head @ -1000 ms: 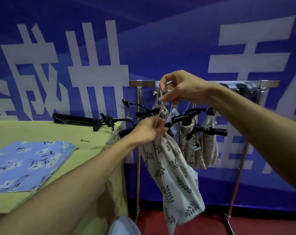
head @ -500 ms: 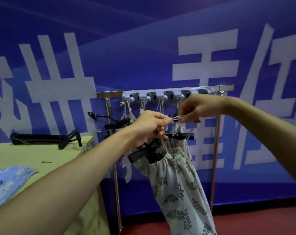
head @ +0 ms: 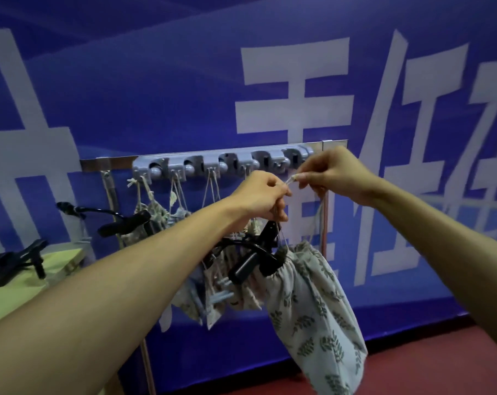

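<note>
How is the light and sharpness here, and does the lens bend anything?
Head view: dim bluish light, no strong glare; left hand, right hand and drawstring fairly sharp; leaf-print bag slightly soft; wide lens leans the banner letters at the right.

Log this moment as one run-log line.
left hand: grips drawstring | right hand: pinches drawstring end | leaf-print bag: hangs below hands | hook rack: behind, other bags hung

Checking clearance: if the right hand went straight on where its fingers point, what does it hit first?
Probably the left hand: the right hand points leftward along the drawstring both hands pinch, fingertips almost meeting. The grey hook rail seems farther back.
</note>
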